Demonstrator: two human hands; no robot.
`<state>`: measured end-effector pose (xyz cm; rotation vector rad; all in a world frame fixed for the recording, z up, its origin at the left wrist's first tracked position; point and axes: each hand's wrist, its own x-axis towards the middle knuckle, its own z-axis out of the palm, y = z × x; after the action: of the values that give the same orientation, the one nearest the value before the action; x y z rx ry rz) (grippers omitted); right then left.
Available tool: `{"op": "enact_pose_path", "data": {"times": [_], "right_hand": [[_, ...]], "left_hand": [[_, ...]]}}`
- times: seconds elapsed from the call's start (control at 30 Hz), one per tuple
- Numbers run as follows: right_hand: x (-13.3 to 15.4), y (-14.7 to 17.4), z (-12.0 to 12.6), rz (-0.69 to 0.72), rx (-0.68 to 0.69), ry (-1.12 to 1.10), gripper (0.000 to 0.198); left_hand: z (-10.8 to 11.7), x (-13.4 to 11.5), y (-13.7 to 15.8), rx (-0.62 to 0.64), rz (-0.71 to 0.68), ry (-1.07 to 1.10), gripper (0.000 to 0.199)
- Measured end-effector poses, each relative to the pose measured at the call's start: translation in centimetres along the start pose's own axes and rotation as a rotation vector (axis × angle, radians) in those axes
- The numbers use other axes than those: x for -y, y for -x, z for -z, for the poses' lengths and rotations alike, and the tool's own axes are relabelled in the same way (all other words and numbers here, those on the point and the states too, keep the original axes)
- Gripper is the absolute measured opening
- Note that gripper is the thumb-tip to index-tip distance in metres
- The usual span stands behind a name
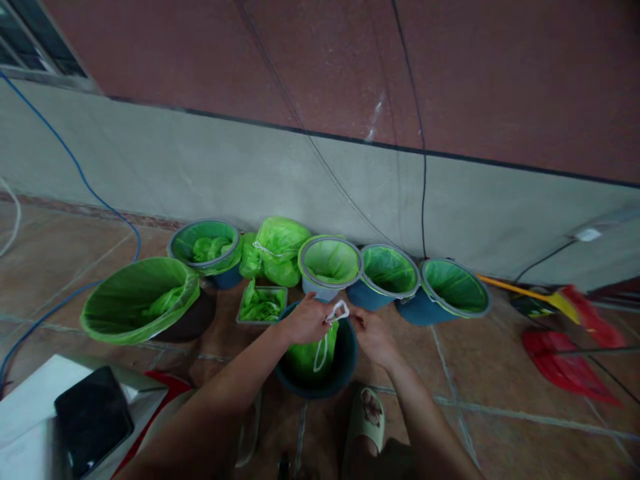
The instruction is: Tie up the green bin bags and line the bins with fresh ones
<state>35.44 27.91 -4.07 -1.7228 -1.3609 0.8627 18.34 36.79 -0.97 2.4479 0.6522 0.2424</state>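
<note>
Down in the dark bucket (347, 373) sits the green bag (305, 360), crumpled and glossy, its white drawstring (331, 319) looped up above the rim. The left hand's (310, 322) fingers pinch that loop! The right hand's (373, 337) fingers curl close at its other side; whether they grip, one cannot tell. Lined buckets (370, 297) stand along the floor's (500, 440) wall-side edge.

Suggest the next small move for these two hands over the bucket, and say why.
Perhaps spread the green bag open: it hangs bunched inside the bucket, whose near rim is uncovered, while the left hand holds its white drawstring and the right hand is close by.
</note>
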Motion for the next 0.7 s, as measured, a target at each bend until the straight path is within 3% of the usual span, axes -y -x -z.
{"op": "enact_pose_path", "data": {"times": [0.13, 0.2, 0.47, 0.57, 0.7], "right_hand": [[1.0, -0.5, -1.2, 0.102, 0.170, -0.296, 0.023], [1.4, -0.4, -1.7, 0.115, 0.190, -0.391, 0.017], [2.2, 0.0, -0.5, -0.051, 0.274, -0.558, 0.029], [2.3, 0.1, -0.4, -0.147, 0.216, -0.614, 0.032], [2.1, -0.3, -0.6, -0.213, -0.003, -0.570, 0.025]], "left_hand": [[0.4, -1.1, 0.3, -0.022, -0.121, -0.096, 0.029], [0.6, -1.3, 0.5, -0.048, -0.139, -0.157, 0.028], [0.0, -0.3, 0.8, -0.285, -0.159, -0.188, 0.025], [0.0, -0.3, 0.5, -0.271, -0.118, -0.139, 0.027], [-0.3, -0.1, 0.2, -0.230, -0.082, -0.046, 0.029]]}}
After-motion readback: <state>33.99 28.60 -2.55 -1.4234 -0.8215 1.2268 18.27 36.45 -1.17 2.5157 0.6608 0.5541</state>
